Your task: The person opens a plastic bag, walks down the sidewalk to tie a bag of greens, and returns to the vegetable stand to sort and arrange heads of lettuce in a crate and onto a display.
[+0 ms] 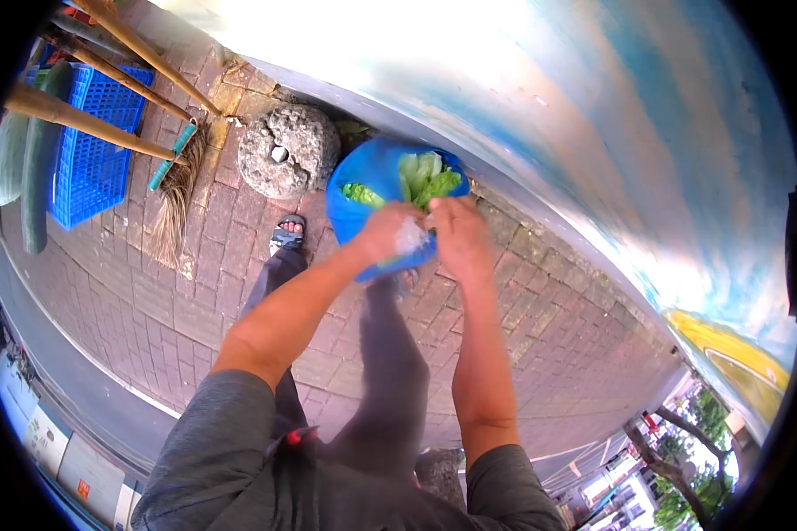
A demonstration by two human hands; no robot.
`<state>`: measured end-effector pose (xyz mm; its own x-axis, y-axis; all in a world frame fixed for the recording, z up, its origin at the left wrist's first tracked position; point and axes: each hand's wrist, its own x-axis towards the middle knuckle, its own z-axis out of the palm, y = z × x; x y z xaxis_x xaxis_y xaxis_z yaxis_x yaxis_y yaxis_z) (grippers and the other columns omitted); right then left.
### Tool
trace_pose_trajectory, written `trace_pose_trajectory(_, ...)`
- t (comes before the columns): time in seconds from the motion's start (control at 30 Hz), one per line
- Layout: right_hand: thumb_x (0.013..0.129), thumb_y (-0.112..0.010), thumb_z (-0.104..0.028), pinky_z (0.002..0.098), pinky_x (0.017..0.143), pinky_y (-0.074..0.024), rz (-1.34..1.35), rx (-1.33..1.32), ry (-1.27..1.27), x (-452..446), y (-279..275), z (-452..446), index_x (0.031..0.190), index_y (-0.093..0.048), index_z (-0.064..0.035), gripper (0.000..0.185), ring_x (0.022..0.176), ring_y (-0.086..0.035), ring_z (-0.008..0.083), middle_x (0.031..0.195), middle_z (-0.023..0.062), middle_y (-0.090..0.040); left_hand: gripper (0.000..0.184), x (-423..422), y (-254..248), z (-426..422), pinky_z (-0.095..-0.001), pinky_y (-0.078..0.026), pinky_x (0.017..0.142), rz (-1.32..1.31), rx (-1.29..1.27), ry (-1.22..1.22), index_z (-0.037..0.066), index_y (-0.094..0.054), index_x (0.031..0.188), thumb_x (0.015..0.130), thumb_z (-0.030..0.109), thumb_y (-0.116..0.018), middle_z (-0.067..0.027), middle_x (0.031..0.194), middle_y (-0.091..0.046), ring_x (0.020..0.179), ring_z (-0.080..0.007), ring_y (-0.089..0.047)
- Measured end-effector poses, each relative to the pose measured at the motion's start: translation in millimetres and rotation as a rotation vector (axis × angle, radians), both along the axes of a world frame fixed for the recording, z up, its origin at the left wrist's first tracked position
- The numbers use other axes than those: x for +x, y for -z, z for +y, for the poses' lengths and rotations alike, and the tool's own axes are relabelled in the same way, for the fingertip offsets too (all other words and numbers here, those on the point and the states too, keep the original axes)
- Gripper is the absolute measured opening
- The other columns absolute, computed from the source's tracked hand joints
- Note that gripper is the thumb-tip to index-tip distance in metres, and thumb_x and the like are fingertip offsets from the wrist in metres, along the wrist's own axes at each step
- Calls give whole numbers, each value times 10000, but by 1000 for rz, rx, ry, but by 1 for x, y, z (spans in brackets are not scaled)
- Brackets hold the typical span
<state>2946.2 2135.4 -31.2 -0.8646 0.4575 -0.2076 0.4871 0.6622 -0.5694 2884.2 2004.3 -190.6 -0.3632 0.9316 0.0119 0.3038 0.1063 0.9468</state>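
Note:
A blue plastic tub (345, 212) stands by the wall, with green leaves inside. My left hand (393, 228) is over the tub, its fingers closed around a pale, whitish part that looks like the base of a head of lettuce; motion blurs it. Against it, my right hand (459, 232) pinches at the lettuce (427, 177), whose leaves spread just beyond the fingers. Another bright green leaf (361, 195) lies at the tub's left side. Where the two hands meet, the fingertips are partly hidden.
A round stone with a hole (288, 152) sits left of the tub. Farther left are a straw broom (179, 199), a blue crate (97, 146) and large long green gourds (40, 168). The painted wall (576, 133) rises at right; brick paving (540, 354) lies below.

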Motion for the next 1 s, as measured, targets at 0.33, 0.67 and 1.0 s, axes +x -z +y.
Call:
trace_pose_trajectory(0.33,905,-587,-239,385,757,-510,-161,-532,442,55,68,-2,969,-705,-20,257,816,-670,304,871,155,-704,213,-25,-11,0,-337,-502,874,-325,-200,140,47,-687,1067,907,179,-644,-124,1073,-692,959,-218,-654)
trace_pose_trajectory(0.67,843,-594,-114,411,808,-522,161,-172,175,61,80,-20,1059,-674,-37,243,907,-655,357,1069,153,-660,154,-21,-21,-11,-288,-498,789,-577,-204,-25,48,-636,988,853,67,-707,-39,900,-645,863,-139,-601)
trace_pose_trajectory(1.0,844,-607,-89,408,795,-506,10,-418,54,47,112,4,924,-652,-27,110,895,-636,366,969,153,-633,289,-30,-27,-5,-340,-520,782,-16,-101,-21,66,-644,1000,733,-35,-688,-116,935,-677,876,-262,-658)
